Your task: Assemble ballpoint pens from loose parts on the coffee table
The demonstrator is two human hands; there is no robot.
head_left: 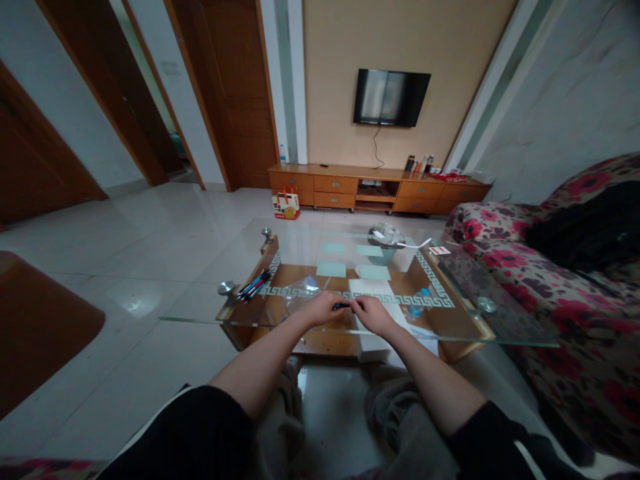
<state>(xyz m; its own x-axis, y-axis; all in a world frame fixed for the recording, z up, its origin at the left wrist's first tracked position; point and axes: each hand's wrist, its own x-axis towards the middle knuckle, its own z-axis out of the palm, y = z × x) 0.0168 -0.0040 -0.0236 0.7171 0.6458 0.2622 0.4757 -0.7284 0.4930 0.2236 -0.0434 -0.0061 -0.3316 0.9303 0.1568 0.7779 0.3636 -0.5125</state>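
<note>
You've got a small dark pen (342, 306) pinched between both hands just above the glass surface (310, 250), left hand (324, 309) closed on one end and right hand (369, 312) on the other, so each grip can pull or twist against the other. The spare pens (255, 285) sit off to your left, out of the way.

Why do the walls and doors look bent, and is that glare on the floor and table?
Head view: the wide lens bows the door frames and walls outward at the edges. The dim room leaves a soft bright patch on the tiled floor. The glass tabletop shows pale reflections. Both hands, left and right, hold a small dark pen, too small for detail.
</note>
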